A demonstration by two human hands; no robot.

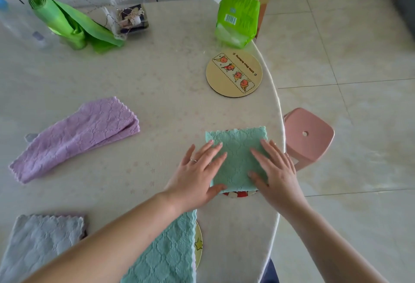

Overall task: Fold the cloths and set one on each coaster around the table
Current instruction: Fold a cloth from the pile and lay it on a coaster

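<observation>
A folded green cloth (238,154) lies on a red-patterned coaster (238,194) near the table's right edge; only slivers of that coaster show. My left hand (197,175) presses flat on the cloth's left side, and my right hand (274,170) lies flat on its right side. A bare yellow round coaster (234,73) sits farther back. Another green cloth (166,253) lies under my left forearm on a yellow coaster (198,244). A loosely folded purple cloth (76,136) lies at the left. A folded grey cloth (38,244) sits at the bottom left.
A roll of green bags (71,22), a clear box (132,18) and a green tissue pack (237,18) stand at the back of the table (157,76). A pink stool (308,135) stands on the tiled floor right of the table edge.
</observation>
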